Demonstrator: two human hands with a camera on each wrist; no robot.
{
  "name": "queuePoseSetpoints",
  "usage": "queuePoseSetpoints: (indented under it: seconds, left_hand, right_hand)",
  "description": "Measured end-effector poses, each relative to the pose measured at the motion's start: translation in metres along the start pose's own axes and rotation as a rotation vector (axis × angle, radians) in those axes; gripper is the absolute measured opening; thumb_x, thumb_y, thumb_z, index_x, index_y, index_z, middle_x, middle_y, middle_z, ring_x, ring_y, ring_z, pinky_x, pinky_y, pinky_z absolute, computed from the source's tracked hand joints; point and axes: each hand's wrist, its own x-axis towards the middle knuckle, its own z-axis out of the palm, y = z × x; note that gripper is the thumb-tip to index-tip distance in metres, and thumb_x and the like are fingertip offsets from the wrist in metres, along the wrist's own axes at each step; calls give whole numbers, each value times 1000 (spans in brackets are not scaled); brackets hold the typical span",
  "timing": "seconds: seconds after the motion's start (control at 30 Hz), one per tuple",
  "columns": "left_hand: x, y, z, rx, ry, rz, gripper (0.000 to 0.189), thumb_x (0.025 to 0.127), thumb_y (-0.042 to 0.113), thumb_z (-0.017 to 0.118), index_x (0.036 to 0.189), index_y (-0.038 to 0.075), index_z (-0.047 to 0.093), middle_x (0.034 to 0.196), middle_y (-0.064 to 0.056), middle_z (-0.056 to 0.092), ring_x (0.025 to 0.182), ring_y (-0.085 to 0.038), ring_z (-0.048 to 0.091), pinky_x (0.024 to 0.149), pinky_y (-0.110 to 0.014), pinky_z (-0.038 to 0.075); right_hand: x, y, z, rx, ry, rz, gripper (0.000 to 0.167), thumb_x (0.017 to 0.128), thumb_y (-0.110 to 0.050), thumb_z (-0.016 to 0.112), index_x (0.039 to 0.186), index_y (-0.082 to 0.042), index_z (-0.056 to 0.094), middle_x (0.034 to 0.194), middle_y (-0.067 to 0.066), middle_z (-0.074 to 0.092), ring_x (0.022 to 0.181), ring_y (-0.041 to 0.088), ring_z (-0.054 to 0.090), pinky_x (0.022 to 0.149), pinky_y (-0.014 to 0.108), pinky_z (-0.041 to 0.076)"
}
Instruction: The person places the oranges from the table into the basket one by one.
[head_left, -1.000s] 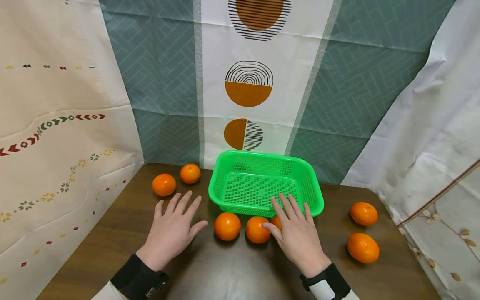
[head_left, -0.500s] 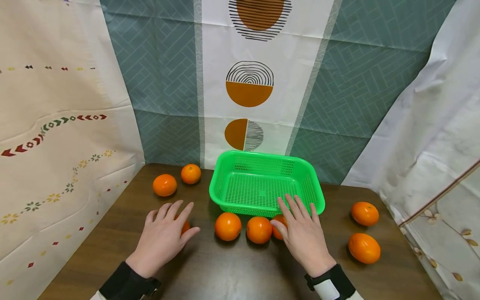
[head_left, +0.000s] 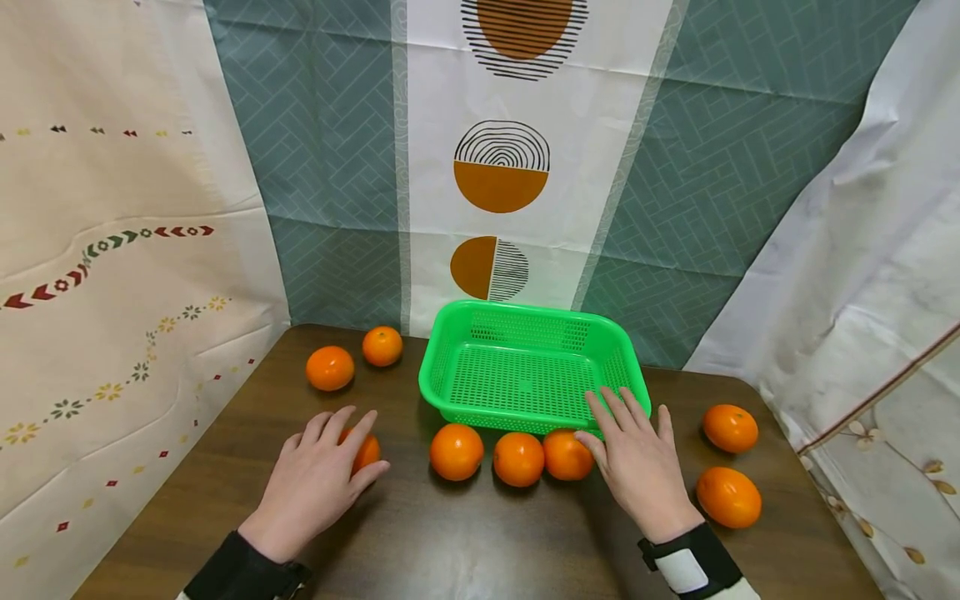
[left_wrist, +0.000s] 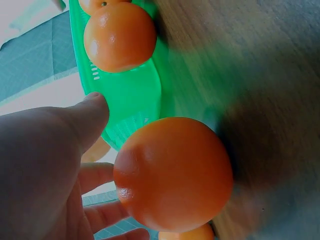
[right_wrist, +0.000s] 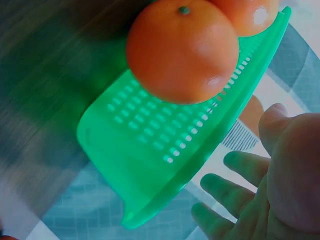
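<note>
My left hand [head_left: 309, 475] is spread over an orange [head_left: 365, 451] at the left front, hiding part of it. In the left wrist view, this orange [left_wrist: 172, 175] lies beyond the thumb, with fingertips close along its side and the thumb held away from it. My right hand [head_left: 643, 463] holds nothing, its fingers spread over the front right rim of a green plastic basket [head_left: 525, 417]. Its thumb is right by the rightmost orange [head_left: 567, 455] in a row before the basket. Left of that orange stand a middle orange [head_left: 518, 460] and another orange [head_left: 456, 452].
Toward the back left of the brown table [head_left: 465, 542] are an orange [head_left: 330, 368] and a smaller orange [head_left: 382, 346]. On the right lie a rear orange [head_left: 730, 428] and a front orange [head_left: 728, 497]. A patterned cloth [head_left: 330, 167] hangs behind the basket.
My left hand has drawn back and to the left over the orange beneath it, its fingers bending more. My right hand has shifted right, uncovering the rightmost orange of the row.
</note>
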Motion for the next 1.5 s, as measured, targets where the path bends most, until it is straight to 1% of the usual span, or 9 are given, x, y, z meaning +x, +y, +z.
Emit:
queuePoseSetpoints:
  seconds: [0.23, 0.43, 0.57, 0.67, 0.77, 0.93, 1.03, 1.2, 1.5]
  left_hand:
    - [-2, -1, 3, -24, -11, -7, 73, 99, 57, 79, 158, 16, 62, 154, -22, 58, 134, -50, 55, 94, -71, 54]
    - [-5, -2, 6, -40, -14, -11, 72, 99, 56, 80, 158, 17, 62, 153, -23, 57, 133, -51, 55, 92, -70, 55]
    - [-6, -3, 8, -38, -13, -9, 72, 99, 55, 81, 157, 17, 62, 152, -24, 57, 133, -51, 55, 92, -69, 56]
    - [-6, -4, 9, -37, -15, -4, 73, 98, 55, 82, 157, 16, 63, 152, -24, 57, 132, -52, 55, 91, -69, 56]
    - [-5, -4, 8, -44, -12, -1, 72, 97, 53, 84, 156, 16, 63, 151, -25, 57, 132, -51, 56, 90, -69, 57]
    - [-4, -3, 7, -65, -4, 0, 69, 95, 46, 89, 152, 15, 66, 148, -25, 59, 127, -50, 58, 87, -65, 60]
    - [-5, -4, 7, -80, -1, 3, 65, 94, 40, 91, 148, 14, 69, 145, -25, 60, 123, -50, 60, 87, -62, 61]
    - [-4, -4, 9, -98, 0, 5, 60, 93, 35, 92, 144, 12, 71, 136, -24, 63, 113, -49, 64, 85, -60, 62]
    - [1, -7, 12, -119, -8, 3, 58, 92, 33, 93, 142, 11, 72, 132, -22, 64, 110, -46, 64, 87, -60, 61]
  right_hand:
    - [1, 13, 1, -24, -1, -1, 59, 108, -37, 72, 160, -12, 59, 160, 17, 58, 154, 44, 45, 119, 83, 24]
    - [1, 21, 5, 5, 6, -18, 55, 105, -33, 75, 155, -11, 65, 157, 17, 62, 151, 45, 48, 115, 84, 31]
    - [1, 25, 10, 32, 10, -33, 51, 103, -28, 78, 150, -8, 68, 152, 19, 65, 147, 47, 52, 110, 83, 37]
    - [1, 27, 14, 63, 27, -53, 47, 103, -24, 79, 145, -6, 71, 148, 20, 68, 143, 48, 56, 110, 79, 42]
    - [2, 29, 17, 97, 64, -87, 41, 102, -19, 80, 139, -4, 74, 141, 20, 71, 136, 46, 61, 110, 71, 47]
    - [3, 32, 20, 127, 125, -133, 31, 99, -15, 83, 127, -2, 79, 129, 20, 74, 123, 44, 68, 107, 63, 53]
    - [4, 32, 20, 134, 122, -133, 27, 99, -14, 83, 123, -2, 80, 123, 18, 75, 117, 42, 69, 105, 60, 54]
    - [5, 31, 20, 139, 97, -114, 24, 99, -14, 83, 121, -3, 80, 118, 14, 77, 112, 39, 71, 103, 57, 56]
    - [5, 27, 23, 160, 135, -105, 22, 98, -13, 84, 118, -4, 81, 109, 10, 78, 103, 35, 72, 97, 54, 59]
